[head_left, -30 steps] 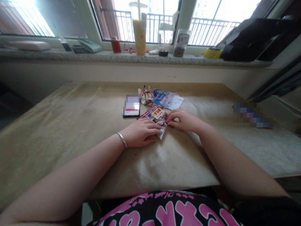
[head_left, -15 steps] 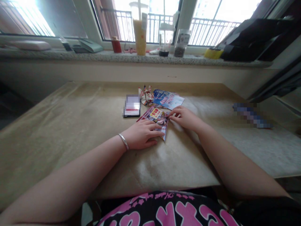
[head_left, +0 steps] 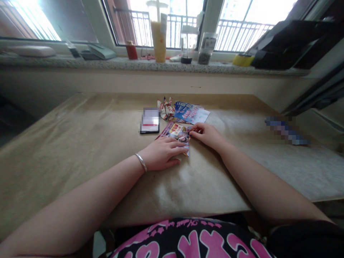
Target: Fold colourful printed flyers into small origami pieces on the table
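A colourful printed flyer [head_left: 176, 129] lies on the table, turned at an angle, with a pale yellow price box near its top. My left hand [head_left: 163, 152] rests palm down over the flyer's lower part, fingers stretched out flat and covering that part. A silver bracelet [head_left: 141, 162] circles the left wrist. At the flyer's right edge, my right hand [head_left: 205, 134] has thumb and fingers closed on the paper. Just behind are a fan of blue printed leaflets [head_left: 192, 113] and a folded red-and-white paper shape [head_left: 166, 108].
Left of the flyer lies a dark-edged, blurred-out device [head_left: 149, 120]. A blurred bluish strip [head_left: 287, 132] lies at the table's right. Bottles, a tall yellow-filled cup [head_left: 159, 41], a red jar [head_left: 131, 51] and a black object [head_left: 285, 46] stand on the windowsill [head_left: 107, 64].
My right hand has shifted slightly left along with the flyer's right edge, and the flyer's lower corner has drawn in a little. My left hand stays nearly in place.
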`<action>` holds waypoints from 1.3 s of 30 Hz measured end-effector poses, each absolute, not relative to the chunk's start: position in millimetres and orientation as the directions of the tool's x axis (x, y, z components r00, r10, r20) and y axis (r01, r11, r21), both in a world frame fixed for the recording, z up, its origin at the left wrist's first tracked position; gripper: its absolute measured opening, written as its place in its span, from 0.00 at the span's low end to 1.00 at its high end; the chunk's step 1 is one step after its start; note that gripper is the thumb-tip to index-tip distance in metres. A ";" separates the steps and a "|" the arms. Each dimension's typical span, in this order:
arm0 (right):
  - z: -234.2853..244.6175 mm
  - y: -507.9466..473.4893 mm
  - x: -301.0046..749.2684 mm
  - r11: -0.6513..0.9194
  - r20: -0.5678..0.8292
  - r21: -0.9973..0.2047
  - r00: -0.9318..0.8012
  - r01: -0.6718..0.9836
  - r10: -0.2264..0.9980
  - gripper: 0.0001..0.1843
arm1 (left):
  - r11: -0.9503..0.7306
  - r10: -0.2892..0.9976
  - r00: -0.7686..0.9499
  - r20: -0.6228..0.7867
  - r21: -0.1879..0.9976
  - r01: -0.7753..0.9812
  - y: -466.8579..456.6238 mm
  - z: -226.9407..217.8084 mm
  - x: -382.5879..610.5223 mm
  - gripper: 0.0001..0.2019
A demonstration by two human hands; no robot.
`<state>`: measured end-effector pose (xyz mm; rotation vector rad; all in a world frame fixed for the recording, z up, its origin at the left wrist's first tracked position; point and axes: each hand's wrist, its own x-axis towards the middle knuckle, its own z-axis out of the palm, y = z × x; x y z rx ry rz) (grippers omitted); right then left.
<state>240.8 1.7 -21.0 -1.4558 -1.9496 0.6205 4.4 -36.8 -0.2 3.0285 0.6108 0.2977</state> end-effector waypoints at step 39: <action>-30.1 0.5 228.8 0.169 0.093 -0.802 -0.160 0.572 0.983 0.12 | -0.918 0.395 0.891 0.225 0.141 0.371 -35.6 -5.1 4.6 0.19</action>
